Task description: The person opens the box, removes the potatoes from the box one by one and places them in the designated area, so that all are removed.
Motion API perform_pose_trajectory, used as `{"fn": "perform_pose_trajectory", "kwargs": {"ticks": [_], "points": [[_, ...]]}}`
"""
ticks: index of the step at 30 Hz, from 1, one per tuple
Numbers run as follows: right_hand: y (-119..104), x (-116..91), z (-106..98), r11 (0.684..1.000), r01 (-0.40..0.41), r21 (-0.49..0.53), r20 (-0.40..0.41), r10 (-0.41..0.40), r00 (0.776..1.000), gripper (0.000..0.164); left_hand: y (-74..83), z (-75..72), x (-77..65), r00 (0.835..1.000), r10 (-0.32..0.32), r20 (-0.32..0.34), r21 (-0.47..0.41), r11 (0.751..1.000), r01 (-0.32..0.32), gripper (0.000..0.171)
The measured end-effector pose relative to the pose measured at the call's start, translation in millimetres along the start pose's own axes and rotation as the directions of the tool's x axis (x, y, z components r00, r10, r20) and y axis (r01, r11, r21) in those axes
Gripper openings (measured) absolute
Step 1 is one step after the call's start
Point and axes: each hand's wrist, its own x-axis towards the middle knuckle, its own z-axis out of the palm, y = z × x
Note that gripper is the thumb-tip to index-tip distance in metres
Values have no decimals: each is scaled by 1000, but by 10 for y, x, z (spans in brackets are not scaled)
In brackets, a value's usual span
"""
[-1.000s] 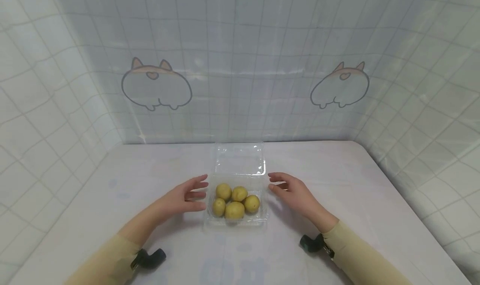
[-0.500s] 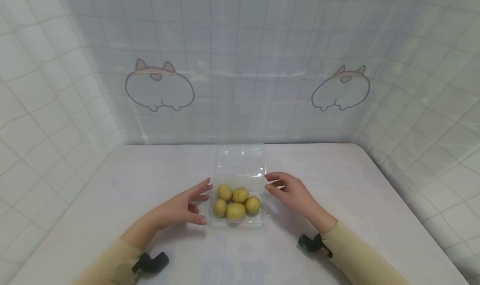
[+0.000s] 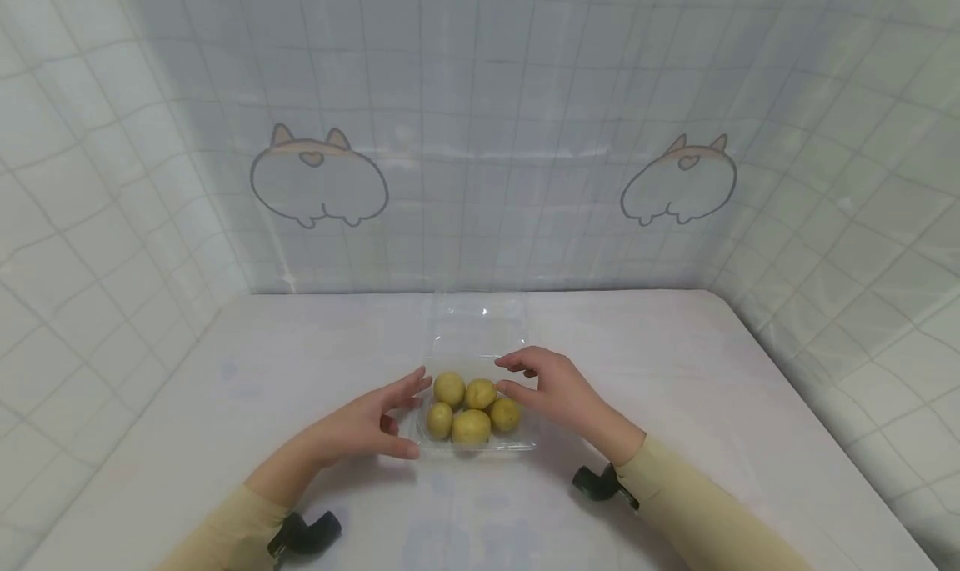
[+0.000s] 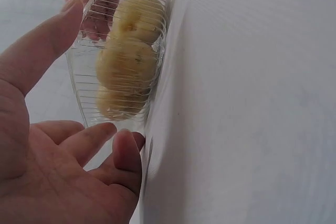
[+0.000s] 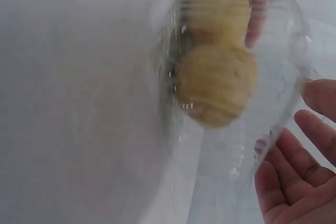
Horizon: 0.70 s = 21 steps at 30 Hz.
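A clear plastic clamshell box (image 3: 517,448) stands on the table with several small yellow potatoes (image 3: 471,428) in it. Its clear lid (image 3: 480,328) lies folded back behind it. At the box's left side is my left hand (image 3: 363,425), thumb by the front corner and fingers toward the back. In the left wrist view its thumb tip comes right up to the ribbed rim, and some fingers are bent near the wall. My right hand (image 3: 558,388) reaches over the right part of the box, fingertips above the potatoes at the back right, with a gap between thumb and forefinger.
A white cloth (image 3: 645,329) covers the table. White tiled-pattern curtains (image 3: 487,179) enclose the back and both sides. Dark wrist-worn devices (image 3: 306,534) sit below each sleeve's cuff.
My right hand has moved left, from beside the box to over it. The left hand has come closer to the box's left edge, thumb lowered toward the front. The potatoes stay in place.
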Motion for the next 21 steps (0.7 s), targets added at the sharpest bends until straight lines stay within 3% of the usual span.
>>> {"fn": "perform_pose_trajectory", "kwargs": {"ticks": [7,21], "points": [[-45,85,106,997,56,-50,55,-53,997,37,4,10,2,1000,-6,1,4,1000,6,109],[-48,173,222,975,86,-206,132,-59,989,41,27,8,-16,1000,-16,4,-7,1000,17,109]]}}
